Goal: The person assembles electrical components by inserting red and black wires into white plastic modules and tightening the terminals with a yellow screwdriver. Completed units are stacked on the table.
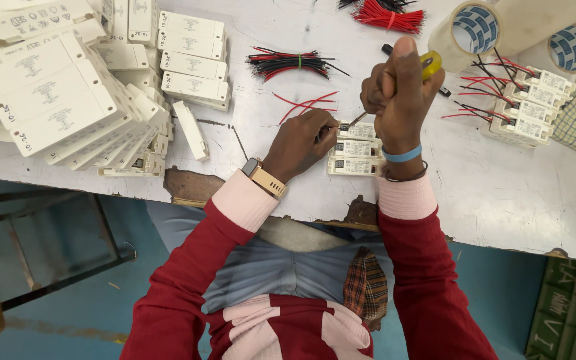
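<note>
My right hand (398,87) is closed around a yellow-handled screwdriver (431,63), its tip (353,123) pressed onto the top of a row of small white plastic units (355,157) near the table's front edge. Beside that tip, my left hand (301,141) pinches a thin wire against the same unit. Loose red wires (305,103) lie just beyond my left hand.
Stacks of white rectangular housings (68,93) fill the left of the worn white table (501,193). A red-and-black wire bundle (295,63), a red bundle (389,17), two tape rolls (475,28) and several wired units (525,103) lie at the back right.
</note>
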